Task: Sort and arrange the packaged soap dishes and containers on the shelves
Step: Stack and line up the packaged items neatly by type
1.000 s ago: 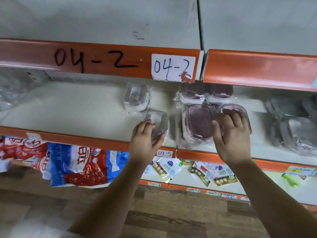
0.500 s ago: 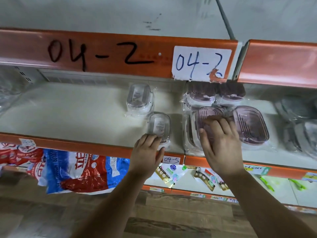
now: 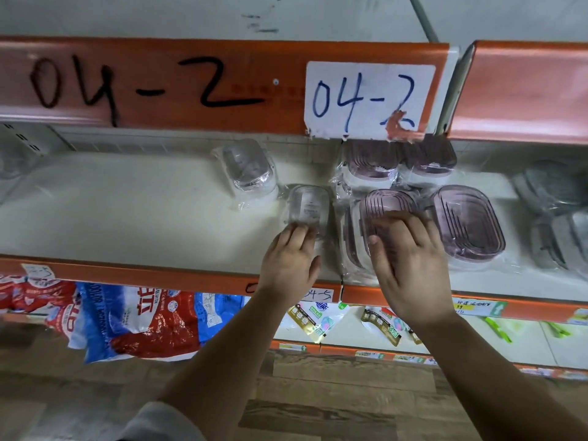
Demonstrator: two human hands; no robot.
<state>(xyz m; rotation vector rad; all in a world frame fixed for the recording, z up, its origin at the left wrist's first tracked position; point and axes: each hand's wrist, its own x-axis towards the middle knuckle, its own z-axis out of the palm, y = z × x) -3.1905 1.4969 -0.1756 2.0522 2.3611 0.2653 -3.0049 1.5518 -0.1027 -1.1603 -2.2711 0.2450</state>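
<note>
A small clear container (image 3: 308,207) in plastic wrap lies on the white shelf (image 3: 133,214). My left hand (image 3: 291,261) touches its near end with straight fingers. A second clear packaged container (image 3: 248,170) sits behind it to the left. My right hand (image 3: 410,265) lies with spread fingers on a purple soap dish (image 3: 389,201) that stands tilted among wrapped ones. To the right of that hand a second purple dish (image 3: 469,226) lies flat. Two more purple dishes (image 3: 372,163) sit at the back under the label.
The orange shelf edge above carries a paper label "04-2" (image 3: 369,100). Grey packaged containers (image 3: 555,218) fill the shelf's right end. Red and blue bags (image 3: 136,319) lie on the lower shelf at left, small sachets (image 3: 313,319) beneath my hands. Wooden floor below.
My right hand left the right purple dish and now lies on the left one. My left hand slid from around the clear container to its near end.
</note>
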